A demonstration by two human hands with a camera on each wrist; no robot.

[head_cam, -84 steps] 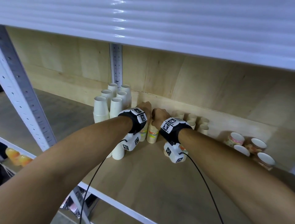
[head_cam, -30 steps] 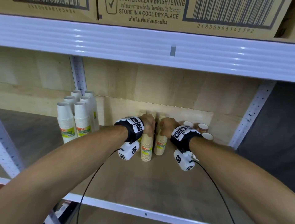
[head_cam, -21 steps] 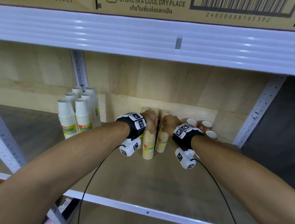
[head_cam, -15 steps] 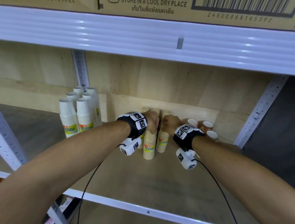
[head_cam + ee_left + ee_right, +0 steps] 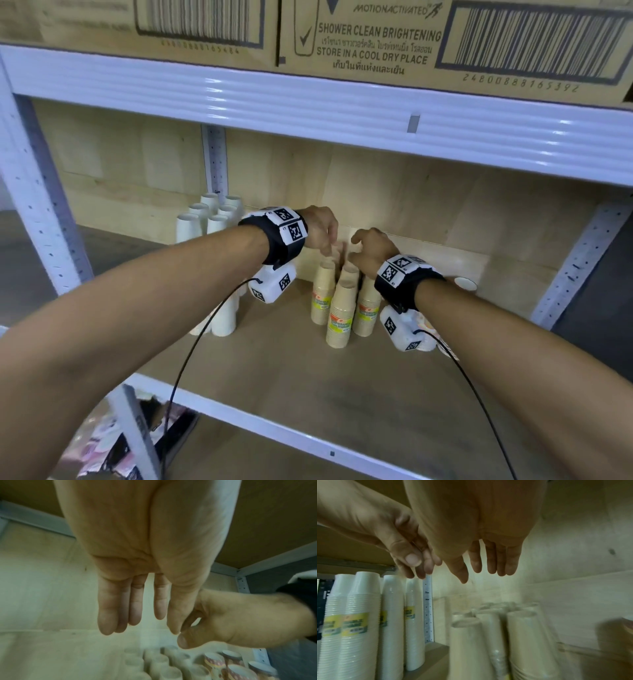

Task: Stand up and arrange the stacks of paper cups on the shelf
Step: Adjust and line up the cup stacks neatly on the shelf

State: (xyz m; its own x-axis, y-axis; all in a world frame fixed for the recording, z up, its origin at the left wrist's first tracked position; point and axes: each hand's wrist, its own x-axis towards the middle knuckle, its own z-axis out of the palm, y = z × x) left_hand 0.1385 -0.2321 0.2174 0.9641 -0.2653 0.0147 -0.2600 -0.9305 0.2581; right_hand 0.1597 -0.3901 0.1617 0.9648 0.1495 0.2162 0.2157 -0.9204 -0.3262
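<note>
- Left hand (image 5: pixel 320 228) and right hand (image 5: pixel 371 251) hang just above the brown paper cup stacks (image 5: pixel 342 301), close together, thumbs nearly meeting.
- Both wrist views show fingers extended and relaxed, pointing down, nothing held. No contact with the cup tops visible.
- The brown stacks stand upright in a tight cluster mid-shelf (image 5: pixel 291 370), near the wooden back panel (image 5: pixel 411 205). Front stack leads, others touching behind it.
- White cup stacks (image 5: pixel 209 226) already upright in a block to the left, against the perforated upright (image 5: pixel 215 161). Well apart from the brown cluster.
- Patterned cups (image 5: pixel 240 669) sit to the right of the brown group. Whether they're stacked or loose, can't tell.
- Handling, my read: nested paper cups, light, top-heavy, tall and narrow, so they tip easily. Walls are soft and crush if squeezed hard.
- Looks film-wrapped with a label band (image 5: pixel 339 322), so likely a bit slick.
- Best grip: wrap around mid-height at the label, not the top rim; or slide from the base.
- Risk: nudging one stack dominoes the neighbours.
- Cardboard boxes (image 5: pixel 376 37) on the tier above limit lift height.
</note>
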